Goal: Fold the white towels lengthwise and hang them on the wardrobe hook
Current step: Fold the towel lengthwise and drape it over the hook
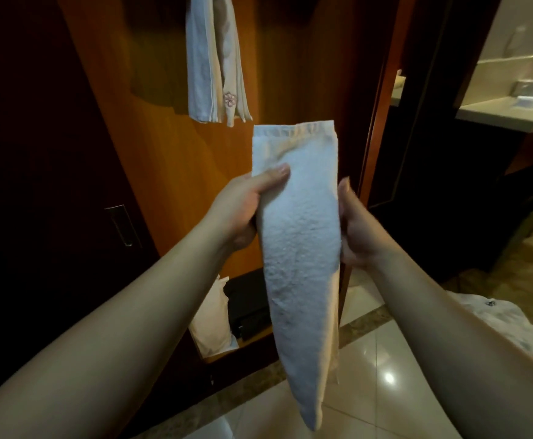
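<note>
White towel [300, 242] folded lengthwise | left hand [243, 210] and right hand [353, 229] grasp its sides | next: lift it to the hook, not visible.

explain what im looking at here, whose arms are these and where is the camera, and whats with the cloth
There is no machine here. The one picture comes from a camera worn on a person's head, looking forward and down, so the two bare arms are that person's own. The left hand and right hand grip a white towel from either side; it is folded into a long narrow strip and hangs down over the tiled floor. Behind it stands a wooden wardrobe, where another towel already hangs; what it hangs from is out of view. To the right is a counter in a further room.
</note>
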